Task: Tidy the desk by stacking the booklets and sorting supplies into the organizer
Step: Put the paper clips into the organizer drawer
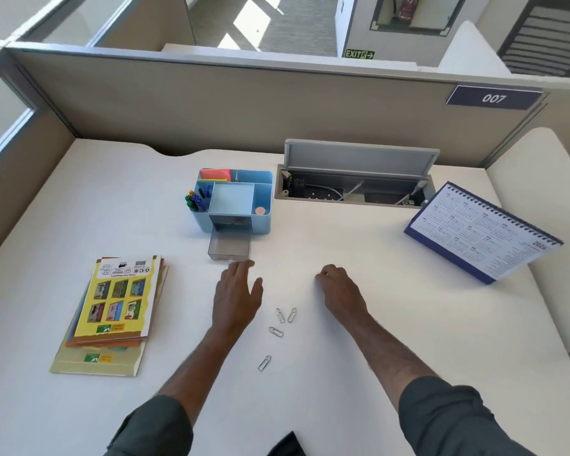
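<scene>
A blue desk organizer (260, 222) stands mid-desk with pens, sticky notes and a pink eraser in its compartments. Its clear grey drawer (228, 247) is pulled out toward me. My left hand (237, 292) lies flat with straight fingers, fingertips at the drawer's front edge. My right hand (341, 291) rests on the desk with fingers curled under; whether it holds anything is hidden. Several paper clips (280, 324) lie loose on the desk between my forearms. A stack of booklets (112, 311), yellow cover on top, sits at the left.
A desk calendar (484, 230) stands at the right. An open cable hatch (356, 189) with wires lies behind the organizer. Partition walls (244, 103) close the back and sides of the white desk (408, 324).
</scene>
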